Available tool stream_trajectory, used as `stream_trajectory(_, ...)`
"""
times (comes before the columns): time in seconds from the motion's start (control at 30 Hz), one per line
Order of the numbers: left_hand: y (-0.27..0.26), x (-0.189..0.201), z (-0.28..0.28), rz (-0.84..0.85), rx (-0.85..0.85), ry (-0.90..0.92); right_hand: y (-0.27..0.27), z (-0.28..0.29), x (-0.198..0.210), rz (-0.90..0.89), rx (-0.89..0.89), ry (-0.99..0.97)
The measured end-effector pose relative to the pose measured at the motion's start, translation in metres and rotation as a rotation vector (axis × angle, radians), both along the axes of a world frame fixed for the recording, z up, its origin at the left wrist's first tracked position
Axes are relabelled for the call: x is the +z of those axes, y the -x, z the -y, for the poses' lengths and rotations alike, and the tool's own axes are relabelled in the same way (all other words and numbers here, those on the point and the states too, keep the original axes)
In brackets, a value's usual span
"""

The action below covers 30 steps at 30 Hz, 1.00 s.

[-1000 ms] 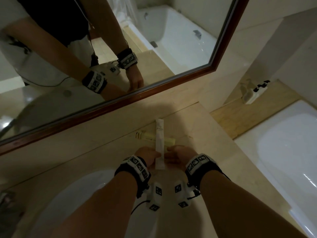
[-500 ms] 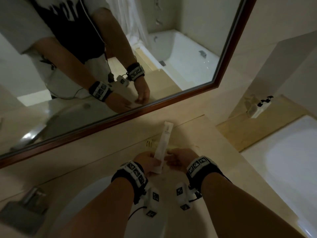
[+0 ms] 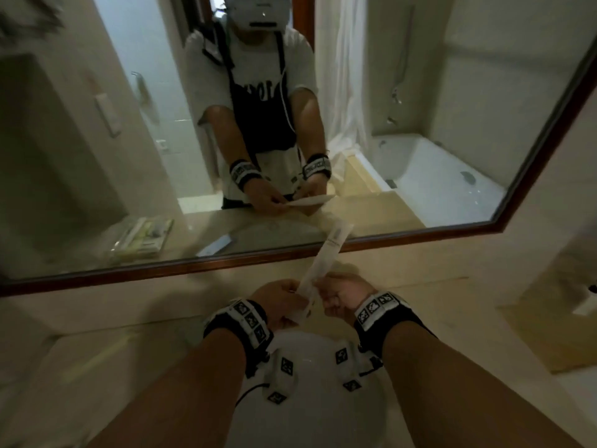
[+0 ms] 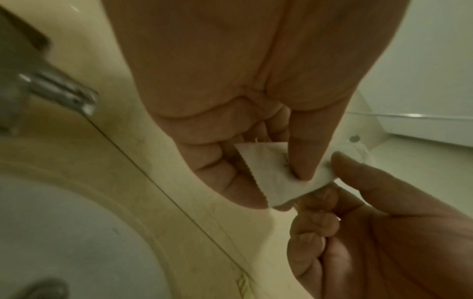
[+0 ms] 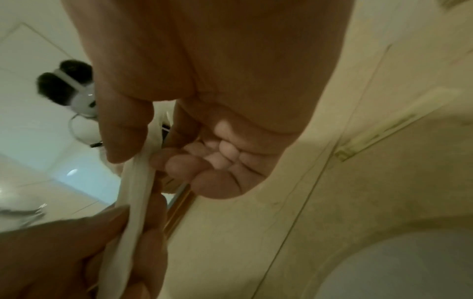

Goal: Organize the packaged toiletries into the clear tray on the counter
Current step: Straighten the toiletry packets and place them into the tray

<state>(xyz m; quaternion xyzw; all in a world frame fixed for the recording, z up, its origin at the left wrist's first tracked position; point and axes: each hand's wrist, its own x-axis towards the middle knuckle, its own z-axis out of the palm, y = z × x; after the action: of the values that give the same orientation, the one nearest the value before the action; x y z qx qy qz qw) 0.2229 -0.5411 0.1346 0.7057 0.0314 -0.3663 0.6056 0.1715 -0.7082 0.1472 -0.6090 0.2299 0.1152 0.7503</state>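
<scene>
- Long white flat packet [image 3: 323, 263]: held up above the beige stone counter [image 3: 452, 318], over its sink edge, tilted away toward the mirror. Print near its far end too blurred to read.
- Left hand [image 3: 274, 305]: pinches the packet's near end, thumb on top, fingers curled beneath. Right hand [image 3: 342, 295]: thumb and forefinger clamped on the same packet just beside the left; remaining fingers curled into the palm.
- Head view is motion-blurred; the contact points are partly hidden by the knuckles.
- Left wrist view alone shows the packet's serrated end edge [image 4: 256, 180] and the left thumb [image 4: 304, 161] pressing on it, with the right hand [image 4: 371, 232] entering from the lower right. A chrome tap [image 4: 58, 93] is cut off at the left edge.
- Right wrist view alone shows the packet edge-on [image 5: 135, 192], a narrow white strip between the right thumb [image 5: 122, 131] and the left hand [image 5: 76, 252].
- Clear tray with pale packaged items [image 3: 142, 237]: seen only as a reflection in the wood-framed mirror [image 3: 387, 244], toward the counter's left end; contents indistinct. Whether the tray itself lies in direct view cannot be told.
- White oval basin [image 3: 310, 399] set into the counter beneath the wrists, largely covered by the forearms.
- White bathtub [image 3: 429, 176] and pale shower curtain [image 3: 345, 92] appear in the reflection.
</scene>
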Motion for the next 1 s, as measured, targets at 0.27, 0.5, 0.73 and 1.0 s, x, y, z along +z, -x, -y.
stream_trajectory(0.27, 0.014, 0.047, -0.158, 0.096, 0.251, 0.053, -0.034, -0.154, 0.033, 0.135, 0.295, 0.035)
stream_trajectory(0.5, 0.055, 0.055, -0.288, 0.141, 0.445, 0.118, -0.043, -0.287, 0.034, 0.158, 0.555, -0.005)
stream_trajectory(0.73, 0.114, 0.035, -0.392, 0.097, 0.642, -0.046, -0.024, -0.397, 0.005, 0.095, 0.700, -0.090)
stream_trajectory(1.0, 0.193, -0.008, -0.457, -0.019, 0.806, 0.007, 0.000, -0.471, -0.038, 0.005, 0.719, -0.084)
